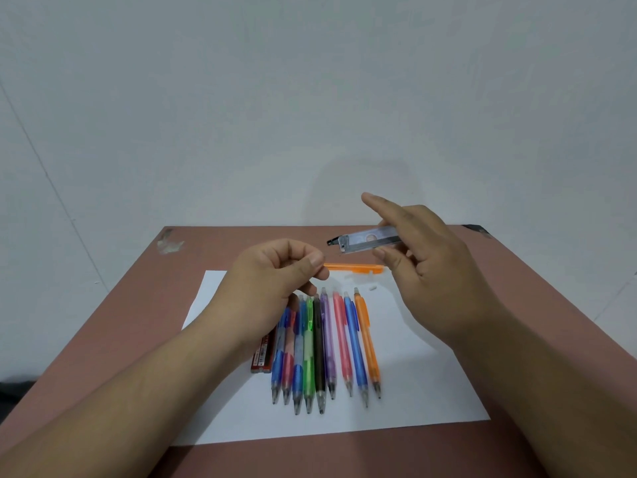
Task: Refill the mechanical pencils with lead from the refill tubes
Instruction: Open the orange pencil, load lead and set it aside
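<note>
My right hand [427,267] holds a clear lead refill tube [365,240] with its black cap swung open at the left end, index finger raised above it. My left hand [279,274] grips an orange mechanical pencil [355,269] at its left end, thumb on top; the pencil points right, just below the tube. Several coloured mechanical pencils [327,346] lie side by side on a white paper sheet [413,391], tips toward me. A red refill tube [263,353] lies at the left of the row, partly under my left wrist.
The paper rests on a reddish-brown table [120,339] against a pale wall. Two small white bits, perhaps erasers or caps, lie on the paper, one behind the pencil row [347,277] and one further right [372,288]. A dark object [477,230] sits at the table's far right corner.
</note>
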The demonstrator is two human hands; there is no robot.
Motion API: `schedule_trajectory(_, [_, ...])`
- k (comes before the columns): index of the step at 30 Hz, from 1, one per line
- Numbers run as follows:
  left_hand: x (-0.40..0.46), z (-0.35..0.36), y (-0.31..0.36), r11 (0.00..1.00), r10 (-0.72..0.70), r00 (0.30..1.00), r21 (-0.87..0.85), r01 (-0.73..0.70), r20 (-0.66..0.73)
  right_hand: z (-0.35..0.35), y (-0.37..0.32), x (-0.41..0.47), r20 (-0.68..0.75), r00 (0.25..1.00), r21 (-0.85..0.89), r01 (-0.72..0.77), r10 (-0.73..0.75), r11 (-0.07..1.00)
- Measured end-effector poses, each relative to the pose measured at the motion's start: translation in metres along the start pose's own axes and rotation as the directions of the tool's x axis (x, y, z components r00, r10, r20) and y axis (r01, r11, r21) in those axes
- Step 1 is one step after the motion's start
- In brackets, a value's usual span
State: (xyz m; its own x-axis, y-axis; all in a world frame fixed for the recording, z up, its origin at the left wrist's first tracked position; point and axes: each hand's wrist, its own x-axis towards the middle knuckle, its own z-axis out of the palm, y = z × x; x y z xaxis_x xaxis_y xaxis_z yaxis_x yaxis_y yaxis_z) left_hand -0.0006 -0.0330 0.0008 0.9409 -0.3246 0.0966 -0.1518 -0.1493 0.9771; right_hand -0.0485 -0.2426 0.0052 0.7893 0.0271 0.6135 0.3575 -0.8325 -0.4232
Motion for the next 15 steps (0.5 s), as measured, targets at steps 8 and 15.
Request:
schedule_trajectory(8, [0.0023, -0.0012, -0.0040, 0.994, 0.086, 0.995, 0.070, -0.083, -0.040, 0.0001, -0.0003, -0.0006, -0.008, 1.000, 0.020, -0.017, 0.017, 1.000])
schedule_trajectory(15, [0.0006, -0.0007, -0.0047, 0.979, 0.159, 0.983, 0.140, -0.146, -0.088, 0.0000, -0.0008, -0.0008, -0.017, 0.999, 0.057, -0.046, 0.047, 0.997])
